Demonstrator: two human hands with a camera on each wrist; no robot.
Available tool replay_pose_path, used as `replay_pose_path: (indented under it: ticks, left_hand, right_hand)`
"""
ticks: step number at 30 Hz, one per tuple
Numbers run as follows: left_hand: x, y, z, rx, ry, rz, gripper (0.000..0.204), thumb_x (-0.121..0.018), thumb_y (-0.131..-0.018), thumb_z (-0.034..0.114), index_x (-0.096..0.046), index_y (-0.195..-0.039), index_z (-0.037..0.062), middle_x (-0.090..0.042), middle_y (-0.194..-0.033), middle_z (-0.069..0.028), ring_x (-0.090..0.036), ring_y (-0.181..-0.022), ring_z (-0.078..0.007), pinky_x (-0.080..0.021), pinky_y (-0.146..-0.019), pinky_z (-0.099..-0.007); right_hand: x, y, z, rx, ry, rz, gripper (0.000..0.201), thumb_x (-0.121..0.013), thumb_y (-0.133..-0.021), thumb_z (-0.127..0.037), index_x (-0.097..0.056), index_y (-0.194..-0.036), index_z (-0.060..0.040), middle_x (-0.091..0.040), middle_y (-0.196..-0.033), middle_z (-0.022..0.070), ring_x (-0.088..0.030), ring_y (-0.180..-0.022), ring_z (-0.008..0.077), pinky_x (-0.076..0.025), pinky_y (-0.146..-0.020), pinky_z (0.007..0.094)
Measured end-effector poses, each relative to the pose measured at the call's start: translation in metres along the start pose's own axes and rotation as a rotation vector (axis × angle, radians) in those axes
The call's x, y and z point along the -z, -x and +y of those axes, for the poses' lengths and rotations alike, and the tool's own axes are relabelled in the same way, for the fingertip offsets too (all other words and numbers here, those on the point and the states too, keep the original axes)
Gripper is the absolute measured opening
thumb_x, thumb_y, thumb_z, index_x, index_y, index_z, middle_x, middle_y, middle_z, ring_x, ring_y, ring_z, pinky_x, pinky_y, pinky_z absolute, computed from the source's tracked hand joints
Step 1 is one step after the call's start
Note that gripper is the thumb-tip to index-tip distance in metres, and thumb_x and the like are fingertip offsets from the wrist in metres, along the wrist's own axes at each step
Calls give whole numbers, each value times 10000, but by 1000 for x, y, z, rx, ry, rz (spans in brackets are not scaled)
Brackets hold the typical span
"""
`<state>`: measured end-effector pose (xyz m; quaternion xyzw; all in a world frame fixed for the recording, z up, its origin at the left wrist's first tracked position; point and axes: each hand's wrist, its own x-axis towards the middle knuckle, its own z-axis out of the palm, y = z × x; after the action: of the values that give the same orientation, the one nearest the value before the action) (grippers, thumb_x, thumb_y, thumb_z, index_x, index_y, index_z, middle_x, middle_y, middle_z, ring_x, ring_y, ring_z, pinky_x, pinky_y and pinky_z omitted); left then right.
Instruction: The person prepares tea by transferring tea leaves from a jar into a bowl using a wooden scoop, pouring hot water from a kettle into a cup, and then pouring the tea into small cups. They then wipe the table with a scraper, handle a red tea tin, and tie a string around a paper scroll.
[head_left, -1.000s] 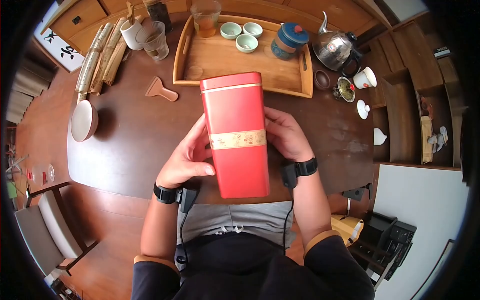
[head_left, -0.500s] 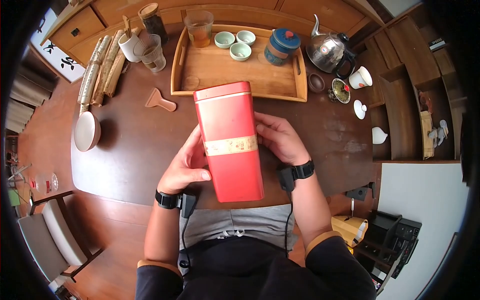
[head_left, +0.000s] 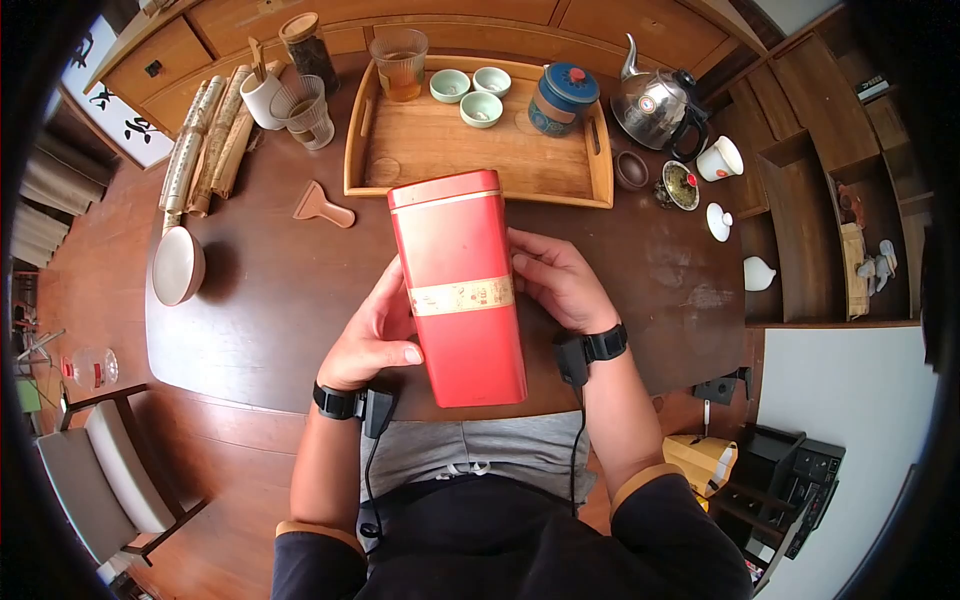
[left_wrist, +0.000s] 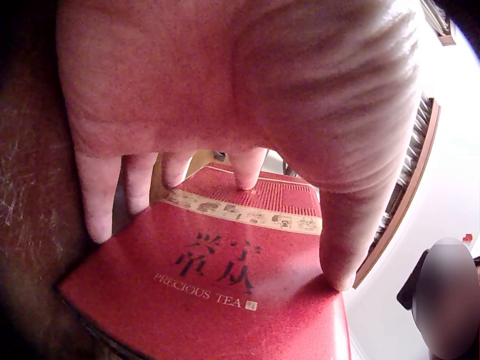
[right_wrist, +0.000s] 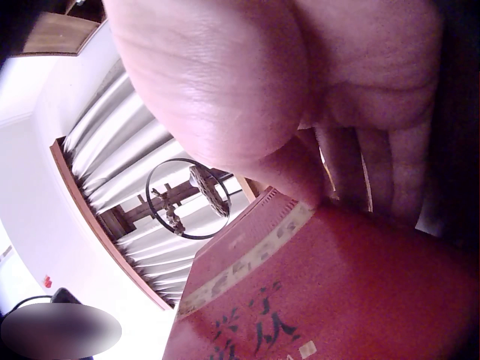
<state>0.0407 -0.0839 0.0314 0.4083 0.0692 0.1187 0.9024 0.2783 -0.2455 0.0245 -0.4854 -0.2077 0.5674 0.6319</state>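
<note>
A tall red tea tin (head_left: pixel 462 350) with a beige paper band and a red lid stands between both hands, near the front edge of the table. My left hand (head_left: pixel 365 340) grips its left side, thumb near the front edge and the other fingers reaching along the side. On the opposite side, my right hand (head_left: pixel 565 285) holds the tin with thumb and fingers, partly hidden behind it. In the left wrist view, dark characters and "PRECIOUS TEA" show on a side of the tin (left_wrist: pixel 225 262). The right wrist view shows fingers pressed on the tin (right_wrist: pixel 360 277).
Behind the tin is a wooden tray (head_left: pixel 400 186) with small green cups, a glass of tea (head_left: pixel 401 75) and a blue jar (head_left: pixel 563 98). A kettle (head_left: pixel 655 105) and a lidless gaiwan (head_left: pixel 680 186) stand right; a bowl (head_left: pixel 178 266), bamboo scrolls (head_left: pixel 195 140) and brown scraper (head_left: pixel 322 205) left.
The head view has shifted slightly, so the tray and table things sit lower in it. The tin appears a little lower and further left, with both hands still holding it.
</note>
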Motion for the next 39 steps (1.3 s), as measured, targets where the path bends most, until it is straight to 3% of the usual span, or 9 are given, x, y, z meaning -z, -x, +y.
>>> replay_pose_path:
  ticks: [9, 28, 39]
  left_hand:
    - [-3, -2, 2, 6, -19, 4, 1334, -966, -707, 113, -70, -1696, 78, -321, -1691, -118, -386, -1516, -245, -348, -1226, -429]
    - [0, -3, 1, 5, -18, -13, 1359, -977, -696, 101, -58, -1697, 83, -294, -1702, -126, -370, -1529, -254, -360, -1224, -433]
    - [9, 8, -7, 26, -82, 128, 1322, -950, -707, 529, -184, -1662, 31, -426, -1606, -90, -419, -1472, -219, -343, -1212, -405]
  right_hand:
    - [-11, 1, -7, 6, -25, -18, 494, -567, -1076, -107, -473, -1544, 19, -649, -1401, 78, -639, -1247, 161, -518, -1056, 319]
    - [-6, -1, -2, -10, -2, 8, 510, -584, -1067, -105, -467, -1545, 26, -655, -1374, 61, -643, -1196, 138, -527, -1015, 305]
    - [-9, 1, -6, 65, -31, -45, 485, -591, -1070, -118, -501, -1526, 23, -649, -1418, 85, -631, -1256, 175, -512, -1059, 342]
